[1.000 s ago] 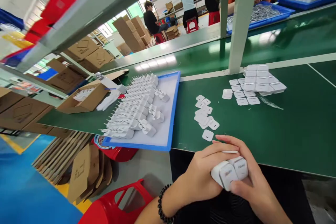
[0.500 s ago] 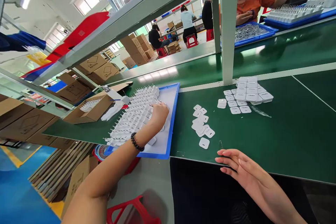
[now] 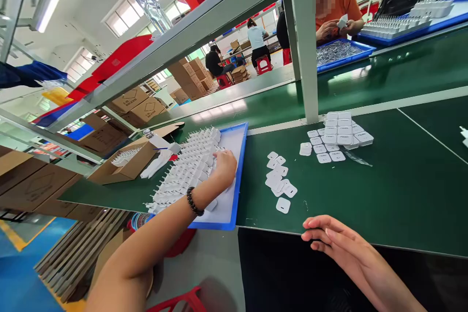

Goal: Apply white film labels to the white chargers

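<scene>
White plug housings (image 3: 190, 163) stand in the tray (image 3: 227, 204), immediately left of the nearer left hand (image 3: 224, 169); its finger closure cannot be determined. Right hand (image 3: 336, 239), right of the tray, is empty, fingers slightly apart.

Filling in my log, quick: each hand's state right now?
Left hand: curled at the white pronged pieces; whether it grips one cannot be told.
Right hand: open, nothing visible in it.

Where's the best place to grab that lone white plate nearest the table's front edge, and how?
Probably pinch the lone white plate by its left and right edges, coming from above the near side: it lies flat and uncovered on the green table, with the overlapping plates beyond.
</scene>
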`<state>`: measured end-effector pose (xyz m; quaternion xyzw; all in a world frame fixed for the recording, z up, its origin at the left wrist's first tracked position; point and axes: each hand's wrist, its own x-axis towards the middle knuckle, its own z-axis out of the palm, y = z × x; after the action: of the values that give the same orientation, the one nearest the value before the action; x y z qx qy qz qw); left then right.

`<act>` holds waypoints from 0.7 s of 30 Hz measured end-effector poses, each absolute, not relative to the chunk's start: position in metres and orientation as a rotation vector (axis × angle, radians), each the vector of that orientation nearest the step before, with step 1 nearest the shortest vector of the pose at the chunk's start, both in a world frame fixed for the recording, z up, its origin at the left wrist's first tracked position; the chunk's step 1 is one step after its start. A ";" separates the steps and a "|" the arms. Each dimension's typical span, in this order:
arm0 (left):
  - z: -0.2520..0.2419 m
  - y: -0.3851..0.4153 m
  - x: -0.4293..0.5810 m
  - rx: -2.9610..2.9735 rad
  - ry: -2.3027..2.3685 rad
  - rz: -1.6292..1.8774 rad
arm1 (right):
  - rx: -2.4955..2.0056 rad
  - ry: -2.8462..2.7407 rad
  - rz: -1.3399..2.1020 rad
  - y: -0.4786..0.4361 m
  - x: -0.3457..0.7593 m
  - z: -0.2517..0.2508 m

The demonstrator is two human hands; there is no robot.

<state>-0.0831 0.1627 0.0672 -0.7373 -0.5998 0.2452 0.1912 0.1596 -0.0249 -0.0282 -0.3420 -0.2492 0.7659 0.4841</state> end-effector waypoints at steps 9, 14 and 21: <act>0.095 0.121 -0.076 -2.761 -1.361 -0.221 | -0.797 -0.670 1.725 -0.015 0.182 -0.020; 0.039 0.092 -0.055 -3.203 -1.376 -1.173 | -1.400 -0.809 0.765 -0.005 0.249 -0.024; 0.003 0.067 -0.033 -3.387 -1.690 -1.289 | -2.112 -0.733 -0.375 -0.005 0.375 -0.059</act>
<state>-0.0330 0.0669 0.0034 -0.7704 -0.3844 -0.2933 -0.4155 0.3746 -0.0046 -0.0588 -0.8440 -0.2929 -0.1500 0.4235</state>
